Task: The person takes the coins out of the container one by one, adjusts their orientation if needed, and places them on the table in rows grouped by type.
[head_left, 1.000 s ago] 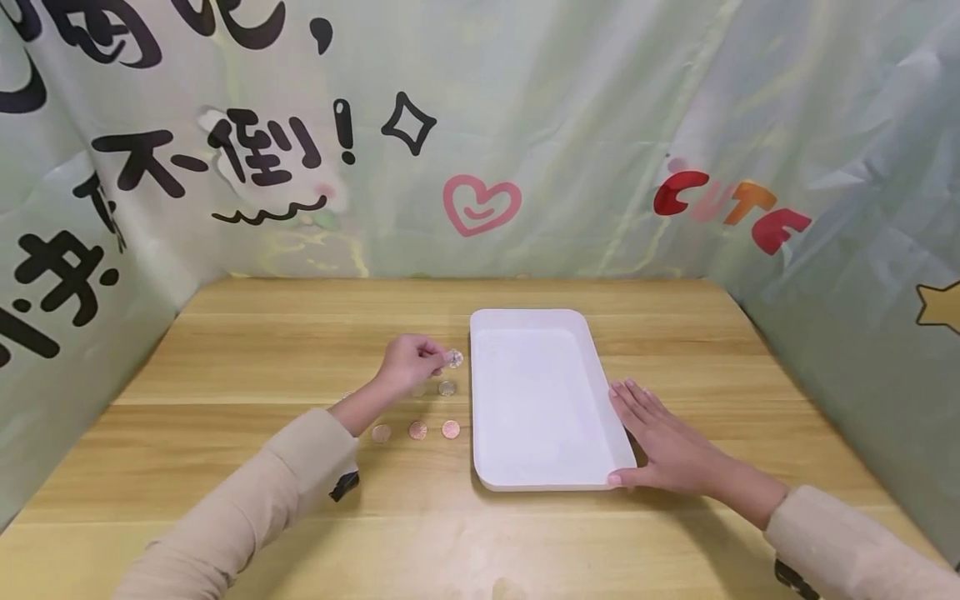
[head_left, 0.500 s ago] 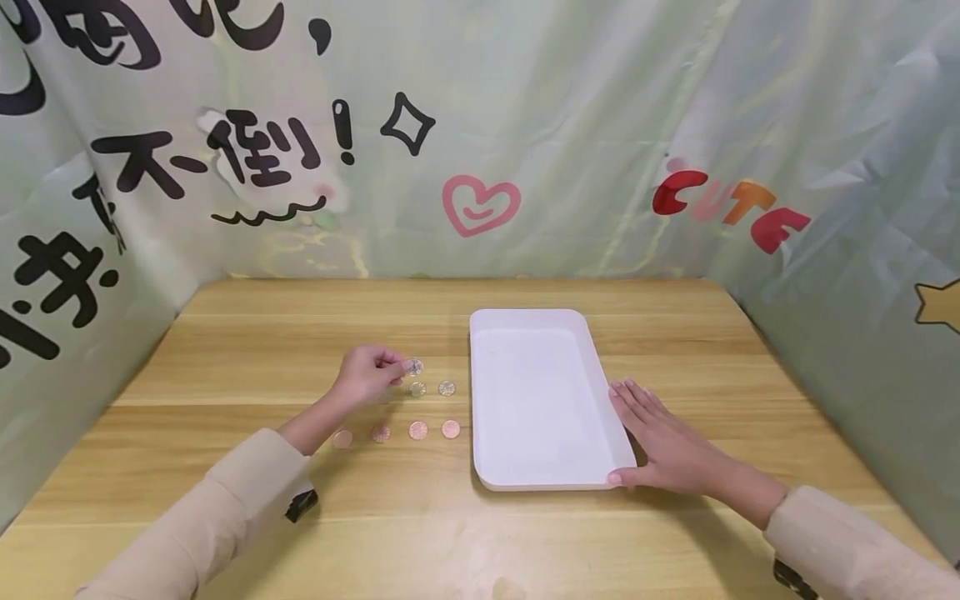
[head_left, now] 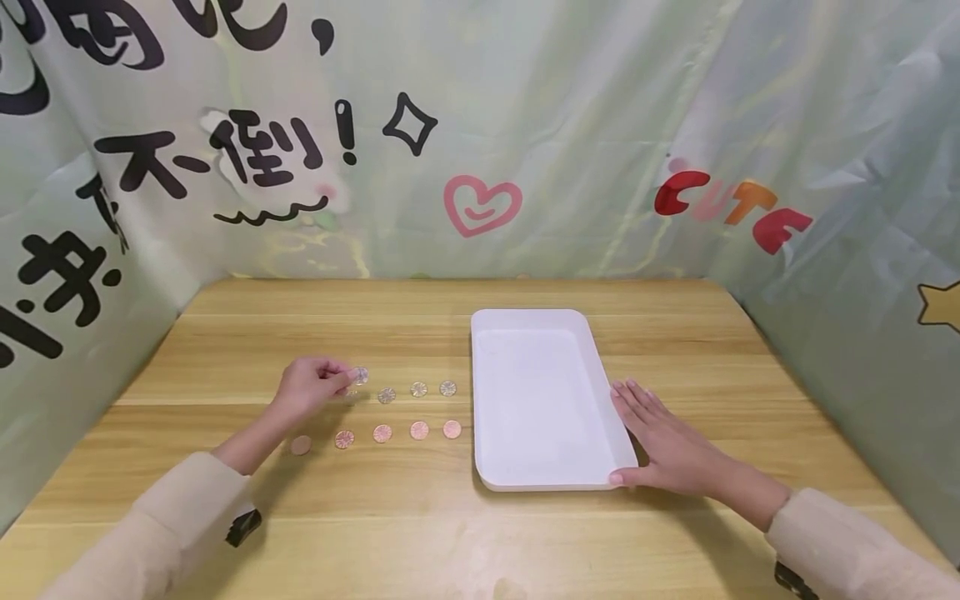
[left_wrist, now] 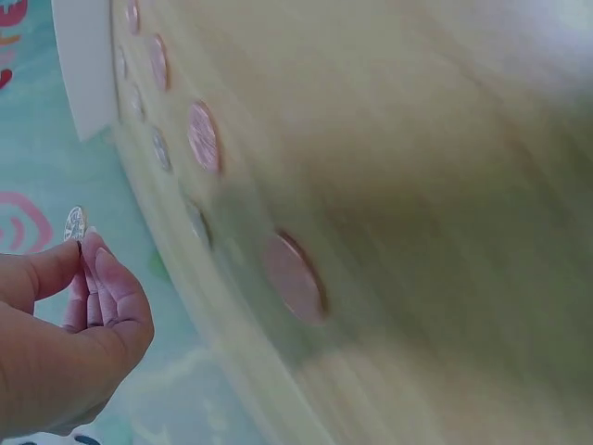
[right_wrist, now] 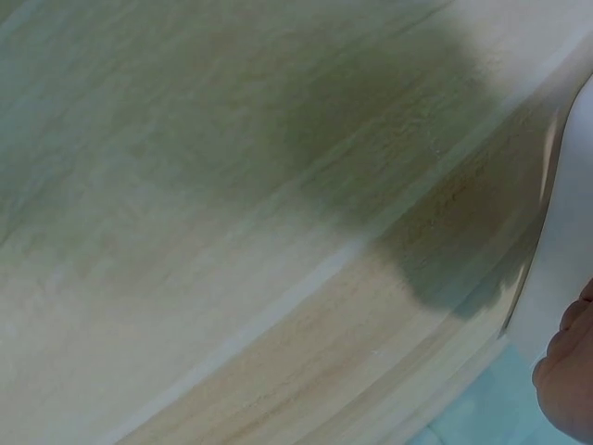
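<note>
My left hand [head_left: 311, 387] pinches a silver coin [head_left: 361, 375] between thumb and fingertips, held a little above the table. In the left wrist view that coin [left_wrist: 75, 222] stands on edge at the fingertips. Beneath and right of the hand lies a row of silver coins [head_left: 418, 389], the leftmost partly covered by the hand. Nearer the front runs a second row, of copper coins [head_left: 382, 433]. Both rows reach toward a white tray [head_left: 551, 400] with nothing in it. Along the tray's right side, my right hand [head_left: 663, 442] rests with fingers extended, its thumb at the near right corner.
The wooden table [head_left: 525, 542] carries the tray and coins. A printed curtain [head_left: 585, 125] with lettering and a pink heart [head_left: 482, 205] hangs behind and at both sides. In the right wrist view, the table and tray side [right_wrist: 565, 222] fill most of the picture.
My left hand has moved left along the silver row with a coin pinched, uncovering more silver and copper coins. The right hand and the tray have stayed in place.
</note>
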The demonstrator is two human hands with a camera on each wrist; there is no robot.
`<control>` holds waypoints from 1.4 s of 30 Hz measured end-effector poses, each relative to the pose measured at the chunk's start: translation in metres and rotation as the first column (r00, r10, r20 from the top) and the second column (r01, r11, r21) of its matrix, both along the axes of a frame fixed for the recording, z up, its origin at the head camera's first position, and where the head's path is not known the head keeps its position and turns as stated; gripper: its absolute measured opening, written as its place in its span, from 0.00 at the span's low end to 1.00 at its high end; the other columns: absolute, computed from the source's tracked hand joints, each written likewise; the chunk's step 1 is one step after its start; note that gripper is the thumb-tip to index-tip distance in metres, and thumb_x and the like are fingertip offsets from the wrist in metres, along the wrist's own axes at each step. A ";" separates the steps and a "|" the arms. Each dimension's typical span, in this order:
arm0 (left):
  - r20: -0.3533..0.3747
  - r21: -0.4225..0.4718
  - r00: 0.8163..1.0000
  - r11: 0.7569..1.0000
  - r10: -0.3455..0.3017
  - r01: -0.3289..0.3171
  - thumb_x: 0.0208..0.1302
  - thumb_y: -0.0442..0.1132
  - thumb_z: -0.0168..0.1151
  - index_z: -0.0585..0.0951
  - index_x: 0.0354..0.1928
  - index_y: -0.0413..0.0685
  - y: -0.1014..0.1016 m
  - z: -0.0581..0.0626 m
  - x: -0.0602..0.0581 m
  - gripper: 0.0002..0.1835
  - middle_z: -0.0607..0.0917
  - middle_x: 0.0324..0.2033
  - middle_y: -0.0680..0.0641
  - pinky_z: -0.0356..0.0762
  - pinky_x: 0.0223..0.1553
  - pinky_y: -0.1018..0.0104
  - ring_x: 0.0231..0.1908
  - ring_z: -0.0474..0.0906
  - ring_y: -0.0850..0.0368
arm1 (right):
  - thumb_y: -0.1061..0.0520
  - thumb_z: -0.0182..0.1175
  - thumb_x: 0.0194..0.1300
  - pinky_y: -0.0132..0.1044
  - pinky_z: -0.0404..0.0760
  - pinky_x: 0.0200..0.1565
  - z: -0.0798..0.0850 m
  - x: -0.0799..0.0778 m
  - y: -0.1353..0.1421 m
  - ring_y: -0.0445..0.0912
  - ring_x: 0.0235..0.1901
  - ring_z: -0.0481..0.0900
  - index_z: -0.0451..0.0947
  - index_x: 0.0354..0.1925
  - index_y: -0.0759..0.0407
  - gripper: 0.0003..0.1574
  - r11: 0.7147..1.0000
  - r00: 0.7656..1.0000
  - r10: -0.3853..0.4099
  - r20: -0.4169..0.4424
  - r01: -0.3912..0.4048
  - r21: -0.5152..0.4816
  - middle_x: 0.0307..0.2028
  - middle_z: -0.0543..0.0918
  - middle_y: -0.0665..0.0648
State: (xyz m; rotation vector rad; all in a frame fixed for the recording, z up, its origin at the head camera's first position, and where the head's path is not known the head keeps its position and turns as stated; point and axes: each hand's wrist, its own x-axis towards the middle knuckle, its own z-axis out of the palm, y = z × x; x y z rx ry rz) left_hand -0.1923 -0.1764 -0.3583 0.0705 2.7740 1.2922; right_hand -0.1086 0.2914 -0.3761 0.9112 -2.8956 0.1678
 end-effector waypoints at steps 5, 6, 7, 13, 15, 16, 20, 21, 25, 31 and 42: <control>0.014 -0.033 0.999 0.999 0.043 -0.043 0.63 0.38 0.57 0.80 0.36 0.32 -0.015 -0.004 0.003 0.12 0.83 0.23 0.47 0.72 0.23 0.73 0.26 0.76 0.57 | 0.28 0.57 0.53 0.20 0.22 0.64 0.000 0.001 0.000 0.51 0.73 0.38 0.50 0.67 0.74 0.64 1.000 1.000 0.005 -0.015 -0.005 -0.005 0.65 0.58 0.75; 0.018 -0.035 0.999 0.998 0.051 -0.050 0.63 0.38 0.57 0.80 0.36 0.32 -0.017 -0.006 0.003 0.12 0.83 0.23 0.47 0.71 0.23 0.73 0.26 0.76 0.57 | 0.28 0.57 0.53 0.20 0.22 0.64 -0.001 0.002 0.000 0.52 0.73 0.38 0.50 0.67 0.74 0.64 1.000 1.000 0.009 -0.021 -0.009 -0.005 0.65 0.58 0.75; 0.024 -0.036 0.998 0.998 0.059 -0.058 0.63 0.38 0.57 0.80 0.36 0.32 -0.019 -0.007 0.004 0.12 0.82 0.23 0.47 0.71 0.23 0.73 0.25 0.75 0.58 | 0.28 0.56 0.53 0.20 0.22 0.64 -0.001 0.002 0.000 0.52 0.73 0.38 0.50 0.67 0.74 0.64 1.000 1.000 0.014 -0.026 -0.014 -0.003 0.65 0.58 0.75; 0.046 -0.038 0.997 0.998 0.057 -0.055 0.63 0.36 0.56 0.79 0.36 0.30 -0.031 -0.014 0.007 0.12 0.82 0.22 0.47 0.74 0.23 0.74 0.23 0.75 0.61 | 0.28 0.55 0.54 0.21 0.22 0.65 -0.002 0.003 0.001 0.47 0.73 0.33 0.50 0.67 0.74 0.63 1.000 0.998 0.026 -0.057 -0.026 0.006 0.65 0.60 0.75; 0.064 -0.029 0.997 0.998 0.050 -0.048 0.63 0.35 0.56 0.79 0.35 0.28 -0.034 -0.015 0.007 0.12 0.82 0.22 0.47 0.75 0.24 0.74 0.23 0.75 0.61 | 0.28 0.56 0.54 0.21 0.22 0.65 -0.003 0.002 0.001 0.45 0.73 0.31 0.50 0.67 0.74 0.63 0.999 0.997 0.035 -0.068 -0.035 0.009 0.64 0.60 0.75; 0.077 -0.026 0.996 0.999 0.049 -0.047 0.63 0.35 0.56 0.79 0.35 0.28 -0.036 -0.016 0.007 0.12 0.82 0.22 0.47 0.76 0.25 0.74 0.23 0.75 0.62 | 0.29 0.56 0.54 0.22 0.22 0.65 -0.003 0.002 0.001 0.44 0.73 0.31 0.50 0.67 0.74 0.63 0.999 0.996 0.039 -0.076 -0.038 0.009 0.64 0.61 0.76; 0.132 -0.018 0.990 0.998 0.056 -0.054 0.63 0.34 0.57 0.78 0.36 0.26 -0.043 -0.017 0.007 0.12 0.82 0.22 0.48 0.76 0.25 0.76 0.22 0.75 0.64 | 0.29 0.56 0.55 0.22 0.22 0.66 -0.003 0.001 0.000 0.41 0.72 0.28 0.50 0.67 0.74 0.62 0.999 0.996 0.046 -0.080 -0.045 0.011 0.64 0.61 0.76; 0.143 -0.026 0.988 0.998 0.062 -0.059 0.63 0.33 0.57 0.78 0.36 0.26 -0.044 -0.018 0.006 0.12 0.81 0.22 0.49 0.76 0.24 0.76 0.22 0.74 0.64 | 0.29 0.56 0.55 0.22 0.22 0.66 -0.003 0.001 0.000 0.40 0.71 0.27 0.50 0.66 0.74 0.62 0.999 0.996 0.044 -0.076 -0.043 0.011 0.64 0.61 0.76; 0.157 -0.065 0.985 0.996 0.075 -0.065 0.62 0.33 0.58 0.79 0.33 0.27 -0.049 -0.019 0.005 0.11 0.81 0.20 0.50 0.73 0.23 0.76 0.22 0.72 0.64 | 0.29 0.56 0.55 0.22 0.22 0.66 -0.002 0.002 -0.001 0.41 0.72 0.28 0.50 0.67 0.74 0.62 0.999 0.997 0.037 -0.062 -0.036 0.012 0.64 0.60 0.76; 0.155 -0.105 0.983 0.991 0.097 -0.081 0.61 0.34 0.59 0.80 0.30 0.27 -0.051 -0.020 0.003 0.11 0.81 0.17 0.50 0.72 0.21 0.75 0.20 0.71 0.64 | 0.30 0.55 0.56 0.21 0.21 0.65 -0.002 0.003 -0.001 0.49 0.73 0.34 0.50 0.67 0.74 0.61 1.000 0.999 0.029 -0.046 -0.029 0.001 0.64 0.60 0.76; 0.185 -0.202 0.964 0.967 0.193 -0.155 0.58 0.37 0.63 0.82 0.25 0.31 -0.047 -0.020 0.000 0.13 0.80 0.15 0.51 0.67 0.22 0.73 0.18 0.69 0.62 | 0.30 0.57 0.55 0.17 0.21 0.61 0.004 0.005 -0.004 0.59 0.71 0.44 0.49 0.68 0.72 0.62 0.998 0.996 -0.027 0.088 0.032 -0.059 0.67 0.56 0.74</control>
